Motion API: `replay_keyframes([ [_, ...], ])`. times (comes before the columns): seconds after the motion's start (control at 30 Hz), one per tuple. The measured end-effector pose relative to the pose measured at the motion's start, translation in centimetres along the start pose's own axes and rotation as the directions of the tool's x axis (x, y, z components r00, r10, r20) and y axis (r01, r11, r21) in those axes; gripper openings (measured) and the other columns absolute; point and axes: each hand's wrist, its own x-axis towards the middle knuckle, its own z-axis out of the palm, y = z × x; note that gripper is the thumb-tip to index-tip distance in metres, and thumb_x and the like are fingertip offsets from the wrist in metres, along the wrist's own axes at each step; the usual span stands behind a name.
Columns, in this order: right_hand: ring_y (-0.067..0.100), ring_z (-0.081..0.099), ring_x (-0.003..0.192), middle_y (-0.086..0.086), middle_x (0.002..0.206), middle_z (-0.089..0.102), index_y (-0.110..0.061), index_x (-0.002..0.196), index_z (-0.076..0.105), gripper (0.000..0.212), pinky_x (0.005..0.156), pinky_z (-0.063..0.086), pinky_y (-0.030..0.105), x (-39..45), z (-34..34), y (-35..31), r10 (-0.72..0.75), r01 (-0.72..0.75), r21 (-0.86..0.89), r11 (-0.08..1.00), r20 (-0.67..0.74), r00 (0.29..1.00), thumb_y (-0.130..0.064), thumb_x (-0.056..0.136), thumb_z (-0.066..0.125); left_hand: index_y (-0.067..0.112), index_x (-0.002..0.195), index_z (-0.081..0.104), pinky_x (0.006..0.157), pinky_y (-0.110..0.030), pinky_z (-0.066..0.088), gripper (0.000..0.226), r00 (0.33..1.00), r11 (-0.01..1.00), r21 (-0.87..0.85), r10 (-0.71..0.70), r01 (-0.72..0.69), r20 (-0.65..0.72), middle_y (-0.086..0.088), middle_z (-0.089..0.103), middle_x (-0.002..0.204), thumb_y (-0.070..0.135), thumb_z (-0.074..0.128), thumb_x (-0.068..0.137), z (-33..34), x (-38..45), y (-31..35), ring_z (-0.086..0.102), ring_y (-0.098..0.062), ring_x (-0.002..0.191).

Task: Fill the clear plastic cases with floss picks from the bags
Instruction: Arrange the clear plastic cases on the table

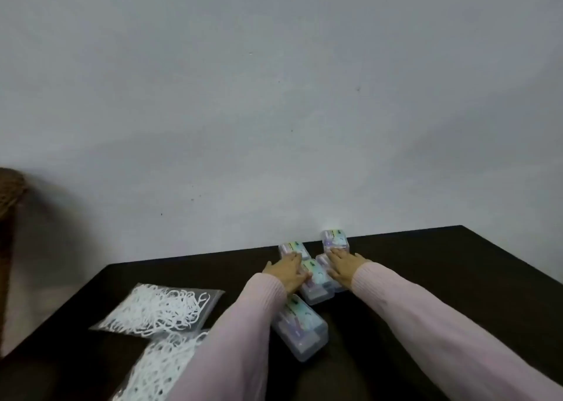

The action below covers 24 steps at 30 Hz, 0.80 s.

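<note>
Several clear plastic cases with coloured labels lie grouped on the dark table near its far edge. My left hand lies flat with straight fingers, touching the far-left case and the middle case. My right hand lies flat too, its fingertips on the far-right case and its palm over another case. A nearer case sits partly under my left sleeve. Two clear bags of white floss picks lie at the left: one flat, another closer to me and partly behind my sleeve.
A grey wall rises just behind the table's far edge. A brown woven object stands at the left border, off the table. The table's right half shows bare dark surface.
</note>
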Motion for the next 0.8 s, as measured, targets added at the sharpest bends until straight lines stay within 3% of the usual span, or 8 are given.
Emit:
replay_keyframes([
  [0.1, 0.022, 0.012, 0.143, 0.006, 0.156, 0.005, -0.014, 0.148, 0.006, 0.055, 0.115, 0.01, 0.042, -1.3, 0.4, -0.1, 0.008, -0.008, 0.025, 1.0, 0.021, 1.0, -0.028, 0.1, 0.029, 0.017, 0.151, 0.014, 0.117, -0.047, 0.015, 0.072, 1.0, 0.998, -0.065, -0.018, 0.019, 0.021, -0.005, 0.016, 0.158, 0.045, 0.048, 0.094, 0.2, -1.4, -0.7, 0.026, -0.023, 0.141],
  [0.23, 0.021, 0.012, 0.143, 0.005, 0.156, 0.006, -0.014, 0.148, 0.01, 0.057, 0.115, 0.011, 0.043, -2.4, 1.0, -0.2, 0.014, -0.015, 0.047, 0.999, 0.04, 0.999, -0.032, 0.099, 0.033, 0.023, 0.151, 0.01, 0.115, -0.041, 0.018, 0.087, 0.986, 0.983, -0.162, -0.056, 0.082, 0.158, -0.006, 0.013, 0.158, 0.044, 0.063, 0.085, -0.2, -3.6, -1.1, 0.02, -0.024, 0.144],
  [0.37, 0.022, 0.013, 0.143, 0.005, 0.156, 0.005, -0.013, 0.148, 0.008, 0.058, 0.115, 0.014, 0.044, -2.7, 1.5, -0.1, 0.016, -0.019, 0.036, 0.999, 0.059, 0.998, -0.034, 0.099, 0.031, 0.023, 0.152, 0.011, 0.113, -0.04, 0.022, 0.093, 0.978, 0.974, -0.175, -0.111, 0.143, 0.179, -0.004, 0.018, 0.158, 0.044, 0.068, 0.082, 0.0, -4.4, -1.6, 0.022, -0.023, 0.143],
  [0.5, 0.021, 0.016, 0.142, 0.004, 0.156, 0.009, -0.015, 0.148, 0.01, 0.057, 0.115, 0.012, 0.047, -2.6, 1.7, 0.1, 0.018, -0.019, 0.015, 1.0, 0.058, 0.998, -0.037, 0.099, 0.031, 0.019, 0.149, 0.022, 0.112, -0.043, 0.026, 0.086, 0.967, 0.957, -0.214, -0.152, 0.195, 0.203, -0.004, 0.028, 0.154, 0.047, 0.067, 0.081, 0.0, -4.2, -2.0, 0.029, -0.024, 0.14],
  [0.67, 0.02, 0.032, 0.134, 0.005, 0.146, 0.033, -0.018, 0.14, 0.031, 0.047, 0.114, 0.017, 0.047, -1.5, 1.7, 0.9, 0.035, -0.039, -0.055, 0.998, -0.08, 0.996, -0.037, 0.097, 0.036, 0.017, 0.136, 0.045, 0.104, -0.038, 0.038, 0.064, 0.967, 0.954, -0.209, -0.179, 0.216, 0.183, -0.004, 0.051, 0.136, 0.041, 0.068, 0.082, -0.4, -2.7, -3.1, 0.048, -0.02, 0.123],
  [0.8, 0.021, 0.039, 0.13, 0.007, 0.144, 0.035, -0.015, 0.14, 0.029, 0.05, 0.112, 0.027, 0.043, 0.2, 1.3, 1.6, 0.108, -0.104, 0.035, 0.994, -0.138, 0.985, -0.034, 0.096, 0.04, 0.017, 0.132, 0.05, 0.105, -0.039, 0.038, 0.055, 0.969, 0.941, -0.256, -0.188, 0.224, 0.158, -0.004, 0.053, 0.133, 0.031, 0.07, 0.082, -1.3, -1.4, -4.3, 0.049, -0.02, 0.121],
])
